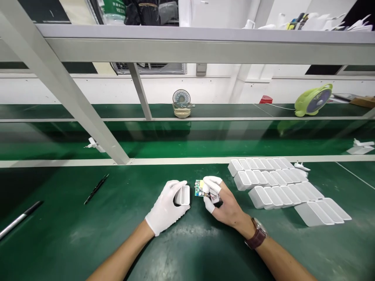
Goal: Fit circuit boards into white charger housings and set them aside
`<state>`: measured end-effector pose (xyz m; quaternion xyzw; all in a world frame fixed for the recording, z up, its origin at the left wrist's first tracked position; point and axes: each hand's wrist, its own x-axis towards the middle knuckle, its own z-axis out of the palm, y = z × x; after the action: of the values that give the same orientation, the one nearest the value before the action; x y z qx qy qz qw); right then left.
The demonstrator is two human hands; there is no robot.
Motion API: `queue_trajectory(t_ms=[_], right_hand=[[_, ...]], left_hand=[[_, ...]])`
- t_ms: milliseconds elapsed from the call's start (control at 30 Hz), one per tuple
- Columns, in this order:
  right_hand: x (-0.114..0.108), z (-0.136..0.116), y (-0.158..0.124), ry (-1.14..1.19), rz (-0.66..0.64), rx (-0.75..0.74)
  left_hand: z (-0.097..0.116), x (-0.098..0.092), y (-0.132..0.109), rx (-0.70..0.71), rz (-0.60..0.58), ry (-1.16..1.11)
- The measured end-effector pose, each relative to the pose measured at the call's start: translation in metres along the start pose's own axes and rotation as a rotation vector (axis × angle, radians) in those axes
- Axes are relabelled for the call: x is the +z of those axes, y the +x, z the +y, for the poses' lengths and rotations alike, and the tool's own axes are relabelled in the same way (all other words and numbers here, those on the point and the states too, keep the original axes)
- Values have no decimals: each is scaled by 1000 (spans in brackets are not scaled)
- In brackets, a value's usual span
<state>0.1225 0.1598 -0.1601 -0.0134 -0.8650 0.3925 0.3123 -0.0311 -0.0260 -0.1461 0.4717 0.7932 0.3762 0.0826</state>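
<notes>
My left hand [168, 207], in a white glove, is closed around a small white open-topped case [183, 195] on the green table. White finger covers sit on some fingertips of my right hand [225, 201], which pinches a small green circuit board [199, 188] with components and a whitish part at its right end. A narrow gap separates the board from the case. To the right of my right hand stand rows of similar white open cases [275, 177], lined up close together.
A black pen [96, 189] and a silver-black tool [19, 220] lie at the left. A slanted grey post [84, 105] meets the table's back rail [181, 160]. Farther back are a small fan [181, 102] and a green fan [313, 100]. White parts [301, 167] lie behind the rows.
</notes>
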Motion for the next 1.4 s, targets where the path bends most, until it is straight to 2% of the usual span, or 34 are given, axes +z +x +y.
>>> queue_trajectory(t_ms=[233, 400, 533, 767, 1400], right_hand=[[4, -17, -9, -55, -42, -135], [7, -16, -11, -56, -57, -131], [7, -15, -11, -78, -82, -88], [6, -15, -12, -178, -112, -141], [9, -12, -16, -270, -145, -176]], left_hand=[[-8, 9, -3, 175, 100, 23], [-9, 11, -5, 188, 72, 39], [-10, 12, -7, 205, 101, 75], [-11, 12, -8, 224, 105, 109], [-4, 13, -8, 266, 80, 119]])
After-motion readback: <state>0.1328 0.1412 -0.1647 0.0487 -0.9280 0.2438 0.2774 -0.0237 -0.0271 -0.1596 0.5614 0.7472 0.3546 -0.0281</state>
